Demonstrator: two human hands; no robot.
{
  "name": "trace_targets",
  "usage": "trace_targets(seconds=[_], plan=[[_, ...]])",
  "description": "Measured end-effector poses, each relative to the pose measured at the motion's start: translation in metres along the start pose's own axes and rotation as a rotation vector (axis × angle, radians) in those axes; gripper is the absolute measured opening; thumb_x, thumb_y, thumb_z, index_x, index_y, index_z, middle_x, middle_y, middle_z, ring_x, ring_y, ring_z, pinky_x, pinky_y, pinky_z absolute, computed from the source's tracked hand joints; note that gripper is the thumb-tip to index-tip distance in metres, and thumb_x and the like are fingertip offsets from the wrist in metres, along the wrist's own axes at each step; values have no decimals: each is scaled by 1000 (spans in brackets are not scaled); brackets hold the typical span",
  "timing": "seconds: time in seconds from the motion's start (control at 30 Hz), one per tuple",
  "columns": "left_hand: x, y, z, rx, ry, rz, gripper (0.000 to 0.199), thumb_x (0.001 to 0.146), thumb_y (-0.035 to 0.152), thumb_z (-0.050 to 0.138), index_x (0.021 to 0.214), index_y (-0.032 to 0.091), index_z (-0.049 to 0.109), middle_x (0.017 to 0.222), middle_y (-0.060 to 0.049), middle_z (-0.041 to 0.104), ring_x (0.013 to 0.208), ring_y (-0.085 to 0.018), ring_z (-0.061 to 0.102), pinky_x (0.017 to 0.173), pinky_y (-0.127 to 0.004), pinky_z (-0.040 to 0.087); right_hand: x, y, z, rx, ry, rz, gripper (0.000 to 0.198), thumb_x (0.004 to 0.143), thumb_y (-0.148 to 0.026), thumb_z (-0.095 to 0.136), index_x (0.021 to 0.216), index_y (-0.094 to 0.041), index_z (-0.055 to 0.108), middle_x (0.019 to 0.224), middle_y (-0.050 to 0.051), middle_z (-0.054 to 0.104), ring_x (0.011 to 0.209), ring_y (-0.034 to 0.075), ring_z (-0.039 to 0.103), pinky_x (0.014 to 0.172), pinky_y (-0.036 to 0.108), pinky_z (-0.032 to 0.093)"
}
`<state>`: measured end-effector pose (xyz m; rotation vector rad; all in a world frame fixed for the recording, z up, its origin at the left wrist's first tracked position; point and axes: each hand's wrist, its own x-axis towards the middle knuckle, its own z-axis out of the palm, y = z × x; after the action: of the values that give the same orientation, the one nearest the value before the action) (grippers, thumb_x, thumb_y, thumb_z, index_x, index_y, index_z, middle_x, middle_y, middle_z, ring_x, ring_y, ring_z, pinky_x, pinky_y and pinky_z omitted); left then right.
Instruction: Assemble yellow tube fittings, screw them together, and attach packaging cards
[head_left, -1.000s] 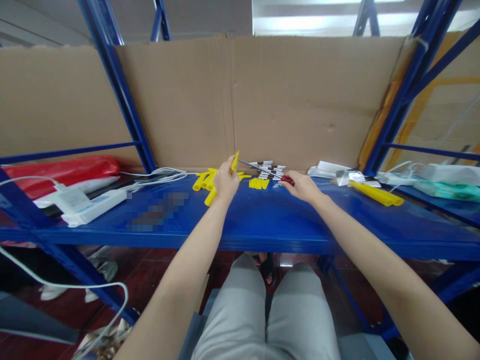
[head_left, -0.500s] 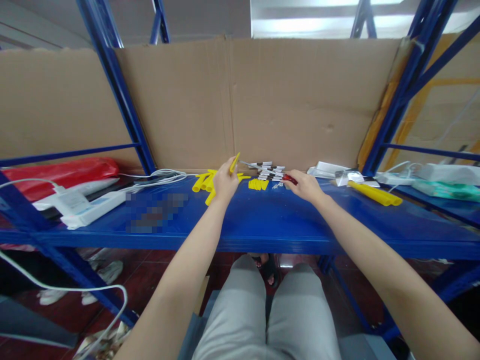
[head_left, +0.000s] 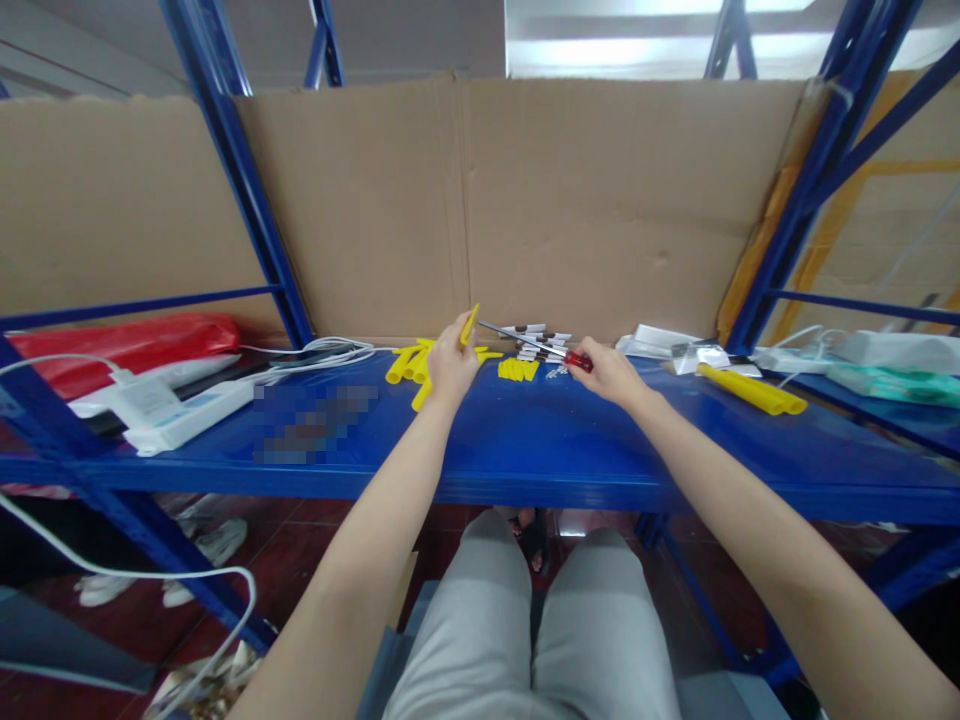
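My left hand is closed on a small yellow plastic piece, which stands tilted up from the fingers. My right hand grips the red handle of a screwdriver. Its long metal shaft points left, with the tip close beside the yellow piece; whether they touch I cannot tell. Under the shaft lie several black-and-white strips and a row of small yellow pieces. Tiny silvery parts are scattered near my right hand. Several yellow tubular parts lie beside my left hand.
Brown cardboard closes off the back of the blue shelf. On the left are a white power strip, cables and a red bag. To the right lie yellow tubes and white packets. Blue uprights stand at both sides.
The screwdriver has turned slightly, and its shaft and red handle show more fully. My left hand keeps the yellow piece in nearly the same spot.
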<state>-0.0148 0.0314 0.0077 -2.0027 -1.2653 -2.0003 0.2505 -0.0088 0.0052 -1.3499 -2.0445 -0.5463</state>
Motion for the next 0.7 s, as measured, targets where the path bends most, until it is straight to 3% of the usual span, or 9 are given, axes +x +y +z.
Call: trace_targets(seconds=[0.3, 0.7], plan=[[2, -5, 1, -9, 3, 46, 37, 89, 13, 54, 123, 19, 68, 124, -11, 71, 123, -23, 63, 106, -35, 49, -1, -7, -3, -121, -88, -3, 27, 96, -41, 46, 102, -19, 60, 94, 13, 74, 84, 30, 69, 65, 32, 42], [2, -13, 6, -4, 31, 104, 36, 91, 15, 52, 124, 21, 66, 124, -10, 71, 123, -22, 63, 107, -36, 50, -2, -11, -5, 59, -133, -1, 23, 95, -36, 50, 104, -18, 60, 91, 13, 73, 81, 26, 68, 66, 30, 42]])
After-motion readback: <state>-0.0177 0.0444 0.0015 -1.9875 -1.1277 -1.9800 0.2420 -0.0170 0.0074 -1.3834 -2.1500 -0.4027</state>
